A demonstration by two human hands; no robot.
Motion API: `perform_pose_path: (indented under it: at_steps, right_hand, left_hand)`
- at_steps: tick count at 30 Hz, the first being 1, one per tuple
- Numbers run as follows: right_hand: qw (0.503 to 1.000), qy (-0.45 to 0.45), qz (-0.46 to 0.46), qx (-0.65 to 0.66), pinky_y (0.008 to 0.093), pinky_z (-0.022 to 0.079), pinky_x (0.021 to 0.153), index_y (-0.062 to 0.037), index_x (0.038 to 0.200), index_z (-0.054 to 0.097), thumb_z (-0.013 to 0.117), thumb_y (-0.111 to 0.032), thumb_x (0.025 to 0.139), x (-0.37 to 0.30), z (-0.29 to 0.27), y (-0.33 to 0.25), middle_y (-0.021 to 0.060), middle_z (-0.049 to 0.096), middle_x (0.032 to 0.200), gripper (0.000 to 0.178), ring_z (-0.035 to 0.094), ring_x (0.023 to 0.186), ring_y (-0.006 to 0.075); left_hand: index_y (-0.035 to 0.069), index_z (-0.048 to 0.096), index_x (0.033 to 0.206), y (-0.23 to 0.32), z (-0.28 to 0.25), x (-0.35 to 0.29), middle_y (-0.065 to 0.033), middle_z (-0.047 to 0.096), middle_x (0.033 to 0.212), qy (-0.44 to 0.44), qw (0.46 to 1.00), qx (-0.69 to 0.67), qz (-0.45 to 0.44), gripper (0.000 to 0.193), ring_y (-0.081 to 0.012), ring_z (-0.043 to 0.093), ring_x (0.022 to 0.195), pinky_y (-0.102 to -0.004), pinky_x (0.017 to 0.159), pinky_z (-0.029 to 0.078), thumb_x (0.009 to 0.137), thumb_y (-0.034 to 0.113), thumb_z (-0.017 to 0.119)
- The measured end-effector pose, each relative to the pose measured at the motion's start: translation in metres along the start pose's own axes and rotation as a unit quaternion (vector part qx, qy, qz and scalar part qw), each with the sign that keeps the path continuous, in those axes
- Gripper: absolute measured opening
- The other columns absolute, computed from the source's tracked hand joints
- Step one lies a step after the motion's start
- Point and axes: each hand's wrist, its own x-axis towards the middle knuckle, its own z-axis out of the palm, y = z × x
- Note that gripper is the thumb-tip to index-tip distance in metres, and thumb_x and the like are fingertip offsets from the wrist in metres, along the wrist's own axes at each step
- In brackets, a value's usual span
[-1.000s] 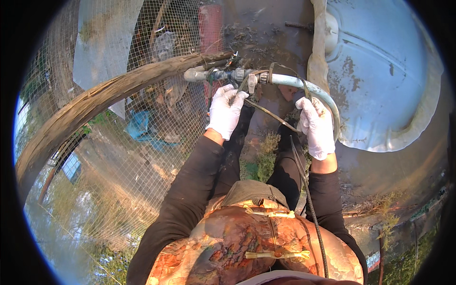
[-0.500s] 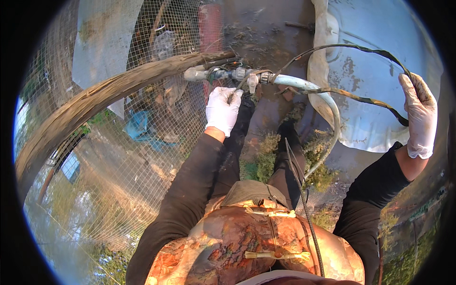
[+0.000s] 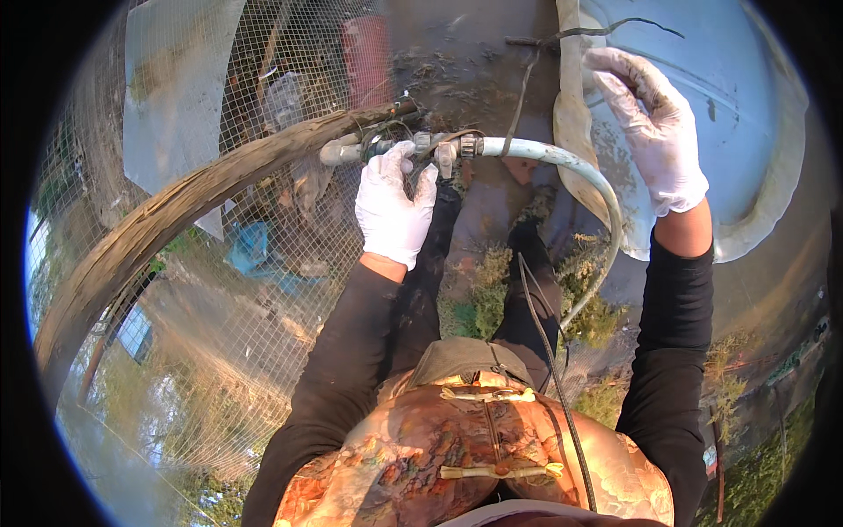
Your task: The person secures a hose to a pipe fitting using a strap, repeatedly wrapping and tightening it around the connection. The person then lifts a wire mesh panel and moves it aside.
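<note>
My left hand (image 3: pixel 393 206), in a white glove, is at the pipe fitting. Its fingers curl against the pipe, with the thumb standing apart from them. Right beside it is a valve (image 3: pixel 445 158) on the grey-white pipe, where a thin dark strip is looped round. From there, the long dark strip (image 3: pixel 523 97) runs away from me and bends right over the blue surface, its far end loose. My right hand (image 3: pixel 654 132), in a soiled white glove, is raised over the blue surface. Its fingers are bent, the thumb is apart, and no strip shows in it.
A bent wooden pole (image 3: pixel 176 198) crosses the left side in front of wire mesh (image 3: pixel 237 342). A pale hose (image 3: pixel 613 220) curves down from the valve. The blue tank-like thing (image 3: pixel 729 79) with a pale rim lies at right. Muddy water (image 3: pixel 465 35) and plants (image 3: pixel 492 285) surround my legs.
My right hand has let go of the dark strip and moved left and away from me. The strip has swung farther away. My left hand's pinch has loosened, its fingers now at the pipe.
</note>
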Motion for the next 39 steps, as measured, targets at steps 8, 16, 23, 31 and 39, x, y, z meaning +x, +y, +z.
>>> perform_pose_path:
  at_steps: [8,16,23,31,39]
  right_hand:
    - [0.973,-0.1,-0.093,-0.189,0.0411,0.051,0.097,-0.0114,0.117,0.069,0.064,-0.001,0.084,-0.047,0.085,0.075,0.007,0.068,0.122,0.035,0.062,0.112,0.031]
    - [0.87,-0.188,-0.077,-0.449,0.0408,0.05,0.088,-0.013,0.089,0.069,0.067,-0.022,0.087,-0.046,0.08,0.086,0.0059,0.066,0.09,0.01,0.064,0.094,0.0241]
    - [0.873,-0.193,-0.118,-0.432,0.0392,0.047,0.083,-0.0118,0.095,0.064,0.067,-0.025,0.088,-0.052,0.087,0.066,0.0073,0.063,0.087,0.015,0.063,0.089,0.0248]
    - [0.947,-0.299,0.005,-0.113,0.0415,0.053,0.084,-0.0099,0.108,0.063,0.062,-0.009,0.091,-0.036,0.079,0.043,0.0128,0.071,0.097,0.017,0.068,0.093,0.0356]
    - [0.976,-0.193,0.062,-0.077,0.0352,0.054,0.087,-0.0058,0.112,0.063,0.064,-0.01,0.095,0.017,0.094,0.092,0.0117,0.073,0.103,0.017,0.07,0.099,0.0275]
  left_hand:
    - [0.015,0.057,0.138,0.028,0.029,0.057,-0.011,0.059,0.137,-0.177,0.935,0.212,0.223,0.058,-0.0323,0.05,0.132,-0.0536,0.114,0.03,0.088,0.043,0.068]
    - [0.007,0.07,0.107,0.025,0.048,0.082,-0.0138,0.069,0.098,-0.321,0.935,0.063,0.138,0.03,-0.0327,0.065,0.1,-0.0414,0.091,0.05,0.089,0.03,0.069]
    - [0.006,0.071,0.099,0.017,0.061,0.081,-0.0151,0.069,0.096,-0.275,0.951,0.026,0.143,0.022,-0.0341,0.065,0.096,-0.0427,0.085,0.051,0.088,0.024,0.068]
    - [0.007,0.069,0.092,0.021,0.067,0.078,-0.0155,0.067,0.093,-0.228,0.957,0.101,0.151,0.018,-0.036,0.062,0.094,-0.0461,0.083,0.05,0.09,0.024,0.064]
    - [0.009,0.068,0.09,0.019,0.067,0.07,-0.0102,0.064,0.087,-0.152,0.963,0.062,0.216,0.01,-0.0326,0.06,0.092,-0.0437,0.084,0.049,0.086,0.018,0.067]
